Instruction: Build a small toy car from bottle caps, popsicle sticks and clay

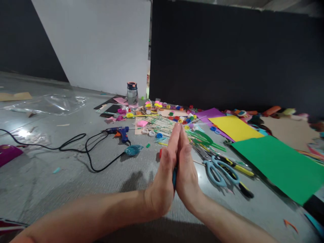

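My left hand (163,177) and my right hand (188,172) are raised in the middle of the head view, palms pressed together with the fingers straight and pointing away from me. Between the palms shows a narrow edge of a small blue thing (174,177); most of it is hidden, so its kind cannot be made out. Just beyond the left fingers, a red piece (160,153) is partly covered. To the right of my right hand lie light-blue scissors (217,170) and a yellow-black cutter (240,168).
On the left, a blue hot glue gun (120,132) rests with its black cord (89,158) looped nearby. Bottle caps, wooden sticks (162,124) and paper scraps spread behind my hands. A water bottle (132,94) stands at the back. Green (278,165) and yellow sheets (235,128) lie right.
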Motion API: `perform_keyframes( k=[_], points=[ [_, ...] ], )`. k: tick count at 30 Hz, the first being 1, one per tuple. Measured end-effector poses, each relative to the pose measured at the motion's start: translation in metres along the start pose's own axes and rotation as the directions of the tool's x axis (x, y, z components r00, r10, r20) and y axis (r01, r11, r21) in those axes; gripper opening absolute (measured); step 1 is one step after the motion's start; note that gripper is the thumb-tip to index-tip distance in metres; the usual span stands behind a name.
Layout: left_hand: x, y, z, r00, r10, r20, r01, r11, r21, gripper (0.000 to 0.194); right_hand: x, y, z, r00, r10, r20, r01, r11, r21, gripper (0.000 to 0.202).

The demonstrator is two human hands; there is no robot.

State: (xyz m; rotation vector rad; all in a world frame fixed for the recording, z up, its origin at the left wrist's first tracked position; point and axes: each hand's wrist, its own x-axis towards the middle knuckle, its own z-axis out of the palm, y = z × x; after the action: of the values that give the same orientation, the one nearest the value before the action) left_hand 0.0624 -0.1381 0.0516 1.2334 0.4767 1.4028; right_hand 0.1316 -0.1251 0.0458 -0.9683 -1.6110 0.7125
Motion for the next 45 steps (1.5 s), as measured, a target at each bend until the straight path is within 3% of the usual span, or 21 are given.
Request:
perform_keyframes(
  k=[3, 6, 12, 15, 18, 20, 22, 24, 27, 33, 36, 39, 42, 45],
  points=[
    [-0.001, -0.002, 0.001, 1.0, 0.027, -0.014, -0.026, 0.998, 0.05, 0.071, 0.002, -0.002, 0.0, 0.996, 0.06, -0.062, -0.056, 0.997, 0.053, 0.061],
    [-0.002, 0.0, 0.002, 0.999, 0.039, -0.017, -0.037, 0.995, 0.092, 0.071, 0.001, -0.004, 0.0, 0.997, 0.03, -0.071, -0.026, 0.998, 0.064, 0.065],
    [0.012, 0.024, 0.006, 0.996, -0.084, -0.025, 0.08, 0.99, -0.115, 0.084, 0.009, 0.0, -0.006, 0.997, 0.075, 0.014, -0.076, 0.977, 0.201, 0.062],
    [0.024, 0.04, 0.006, 0.993, -0.114, -0.025, 0.106, 0.971, -0.215, 0.09, 0.018, -0.007, -0.018, 1.0, 0.012, 0.012, -0.015, 0.973, 0.232, 0.056],
    [0.03, 0.051, 0.003, 0.991, -0.131, -0.021, 0.119, 0.951, -0.284, 0.088, 0.022, -0.022, -0.035, 0.991, -0.119, -0.059, 0.126, 0.984, 0.127, 0.034],
    [0.031, 0.054, 0.0, 0.986, -0.159, -0.045, 0.138, 0.945, -0.296, 0.087, 0.021, -0.032, -0.044, 0.968, -0.251, 0.009, 0.251, 0.968, 0.012, 0.023],
    [0.03, 0.056, -0.004, 0.984, -0.163, -0.079, 0.135, 0.953, -0.272, 0.085, 0.02, -0.038, -0.051, 0.925, -0.342, 0.165, 0.36, 0.928, -0.096, 0.024],
    [0.029, 0.056, -0.006, 0.986, -0.138, -0.096, 0.111, 0.963, -0.244, 0.084, 0.018, -0.041, -0.054, 0.889, -0.367, 0.273, 0.418, 0.895, -0.157, 0.03],
    [0.03, 0.053, -0.008, 0.99, -0.099, -0.101, 0.076, 0.974, -0.214, 0.085, 0.017, -0.042, -0.054, 0.878, -0.365, 0.309, 0.436, 0.876, -0.205, 0.029],
    [0.034, 0.05, -0.01, 0.996, -0.04, -0.075, 0.026, 0.984, -0.176, 0.078, 0.014, -0.042, -0.049, 0.906, -0.334, 0.261, 0.385, 0.906, -0.178, 0.018],
    [0.038, 0.048, -0.011, 0.991, -0.016, -0.13, -0.011, 0.98, -0.2, 0.071, 0.012, -0.04, -0.049, 0.951, -0.232, 0.204, 0.263, 0.955, -0.139, 0.014],
    [0.043, 0.044, -0.016, 0.983, -0.011, -0.183, -0.014, 0.991, -0.135, 0.058, 0.017, -0.036, -0.055, 0.984, -0.111, 0.139, 0.106, 0.993, 0.043, 0.019],
    [0.049, 0.038, -0.023, 0.995, -0.033, -0.096, 0.043, 0.994, 0.098, 0.04, 0.03, -0.028, -0.064, 0.997, -0.011, 0.071, -0.001, 0.986, 0.167, 0.024],
    [0.052, 0.037, -0.028, 0.995, -0.088, 0.041, 0.075, 0.965, 0.253, 0.027, 0.042, -0.021, -0.073, 1.0, 0.024, -0.008, -0.023, 0.99, 0.136, 0.018]
  ],
)
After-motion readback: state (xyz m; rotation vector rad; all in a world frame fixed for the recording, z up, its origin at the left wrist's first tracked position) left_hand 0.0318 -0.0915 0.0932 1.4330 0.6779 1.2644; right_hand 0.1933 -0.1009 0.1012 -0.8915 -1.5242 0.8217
